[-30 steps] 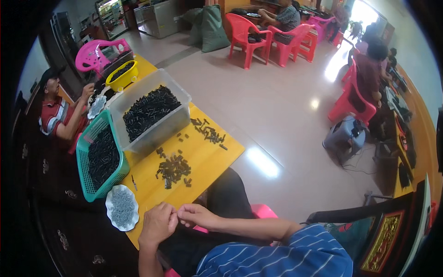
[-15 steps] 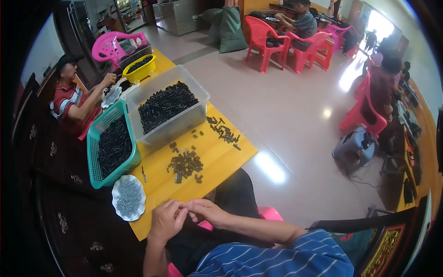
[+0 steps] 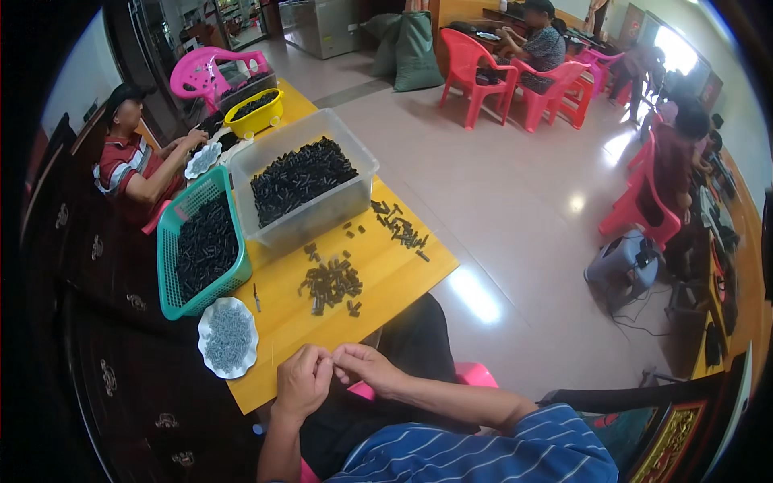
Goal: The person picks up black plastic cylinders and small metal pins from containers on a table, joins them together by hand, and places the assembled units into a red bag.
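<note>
My left hand and my right hand meet at the fingertips by the near edge of the yellow table. Both are closed in a pinch; whatever lies between the fingers is too small or hidden to name. Just beyond them is a pile of short black tube-like pieces. Left of my left hand, a white wavy-rimmed plate holds many small grey pieces. A slim dark tool with a light tip lies between plate and pile.
A green basket and a translucent bin, both full of black pieces, stand beyond. More black pieces lie near the right edge. Behind is a yellow basket. A person in red works at the left; pink chairs stand farther off.
The view has shifted slightly, moving the table contents a little right in the picture. My hands stay pinched together. At left, the other person's head has tilted down.
</note>
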Tool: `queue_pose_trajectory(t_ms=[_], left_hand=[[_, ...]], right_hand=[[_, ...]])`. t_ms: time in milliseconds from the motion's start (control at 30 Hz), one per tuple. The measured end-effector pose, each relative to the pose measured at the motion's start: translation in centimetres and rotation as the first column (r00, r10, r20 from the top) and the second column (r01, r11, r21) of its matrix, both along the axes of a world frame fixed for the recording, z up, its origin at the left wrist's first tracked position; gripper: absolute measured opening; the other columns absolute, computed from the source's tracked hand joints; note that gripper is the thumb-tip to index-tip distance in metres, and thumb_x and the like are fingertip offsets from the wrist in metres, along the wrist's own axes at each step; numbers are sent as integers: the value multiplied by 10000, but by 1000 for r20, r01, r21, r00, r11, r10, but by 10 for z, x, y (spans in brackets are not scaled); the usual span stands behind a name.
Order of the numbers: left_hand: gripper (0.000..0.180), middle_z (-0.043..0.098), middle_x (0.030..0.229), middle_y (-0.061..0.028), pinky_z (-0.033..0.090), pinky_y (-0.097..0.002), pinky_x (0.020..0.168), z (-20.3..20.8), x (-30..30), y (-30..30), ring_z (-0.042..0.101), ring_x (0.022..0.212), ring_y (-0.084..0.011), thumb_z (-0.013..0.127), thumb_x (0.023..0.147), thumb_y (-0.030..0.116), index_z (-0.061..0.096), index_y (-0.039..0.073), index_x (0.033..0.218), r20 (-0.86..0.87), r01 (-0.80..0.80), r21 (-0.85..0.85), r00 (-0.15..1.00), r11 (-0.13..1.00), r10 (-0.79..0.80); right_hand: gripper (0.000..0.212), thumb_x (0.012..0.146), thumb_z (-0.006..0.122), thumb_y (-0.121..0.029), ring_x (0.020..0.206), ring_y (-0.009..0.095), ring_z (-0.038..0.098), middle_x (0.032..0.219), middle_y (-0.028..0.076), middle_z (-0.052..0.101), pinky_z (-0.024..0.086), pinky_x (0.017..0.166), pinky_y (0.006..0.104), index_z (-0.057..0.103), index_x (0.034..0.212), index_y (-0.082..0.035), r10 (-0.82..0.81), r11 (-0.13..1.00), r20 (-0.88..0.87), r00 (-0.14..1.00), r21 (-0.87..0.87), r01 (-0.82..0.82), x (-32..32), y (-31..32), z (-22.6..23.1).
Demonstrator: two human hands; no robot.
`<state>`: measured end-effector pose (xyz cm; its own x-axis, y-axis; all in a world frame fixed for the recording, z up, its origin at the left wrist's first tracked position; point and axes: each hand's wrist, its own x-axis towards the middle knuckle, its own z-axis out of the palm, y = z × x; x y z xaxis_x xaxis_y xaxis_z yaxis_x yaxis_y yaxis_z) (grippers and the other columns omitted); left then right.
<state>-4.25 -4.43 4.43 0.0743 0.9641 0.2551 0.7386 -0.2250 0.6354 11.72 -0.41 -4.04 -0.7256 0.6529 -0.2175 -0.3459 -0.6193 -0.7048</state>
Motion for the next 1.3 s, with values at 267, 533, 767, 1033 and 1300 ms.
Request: queue_pose_trajectory(t_ms=[267,533,767,1033,1300], left_hand=[[69,632,753,-148,490,-369,598,-8,-2,1,632,640,-268,623,907,59,606,-8,910,57,-58,-23,997,998,59],[89,643,794,-181,506,-395,615,-6,-7,3,657,676,-323,621,925,74,606,-13,930,155,-76,-41,985,996,82],[78,630,750,-125,474,-324,596,-13,-13,0,606,626,-213,601,930,61,616,-15,925,169,-96,-78,980,992,108],[114,635,791,-29,474,-241,598,-21,-15,7,596,680,-77,613,963,98,623,-15,952,445,-7,-188,891,982,92],[108,649,806,-35,480,-242,616,-12,-14,4,604,683,-90,620,959,91,628,-16,954,493,3,-198,865,980,97]], right_hand=[[202,1026,602,-270,768,41,531,889,-43,597,464,716,194,668,1074,-85,-76,997,77,994,41,73,2,2,7],[287,1036,568,-163,803,50,555,965,-22,625,492,745,207,646,1277,-29,-89,989,132,987,128,72,2,-1,7],[178,1001,605,-88,854,90,622,998,58,685,518,763,239,637,1161,-16,-99,991,50,994,92,94,-1,-1,4],[192,984,648,-109,898,91,652,1024,59,705,519,785,230,624,1153,-21,-124,991,11,992,56,123,5,8,7],[182,978,650,-97,878,81,642,1006,45,706,510,762,230,633,1145,-26,-116,992,12,993,47,115,3,3,8]])
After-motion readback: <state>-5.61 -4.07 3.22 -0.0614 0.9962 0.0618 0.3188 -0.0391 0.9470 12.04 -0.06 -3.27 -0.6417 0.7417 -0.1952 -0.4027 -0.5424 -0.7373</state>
